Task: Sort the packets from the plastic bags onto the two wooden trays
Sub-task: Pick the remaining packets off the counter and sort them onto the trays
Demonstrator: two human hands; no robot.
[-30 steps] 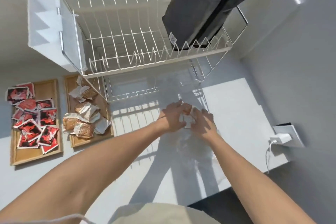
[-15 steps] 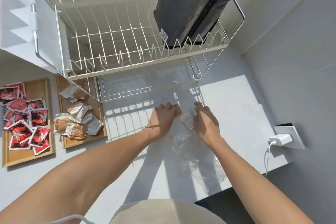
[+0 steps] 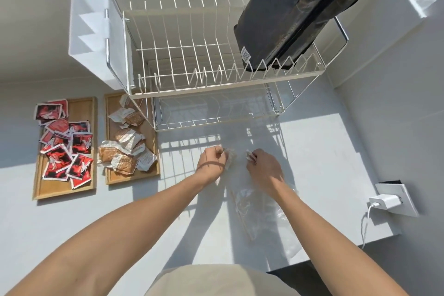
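Hands have pulled apart since a moment ago: left hand (image 3: 212, 160) and right hand (image 3: 263, 167) each pinch the clear plastic bag (image 3: 262, 214) just below the dish rack (image 3: 216, 74), both trays (image 3: 86, 113) left of the rack.

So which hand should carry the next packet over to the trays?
Probably the left hand. Both trays, the red-packet tray and the brown-packet tray, lie on its side of the counter. The right hand would have to cross over the left arm.
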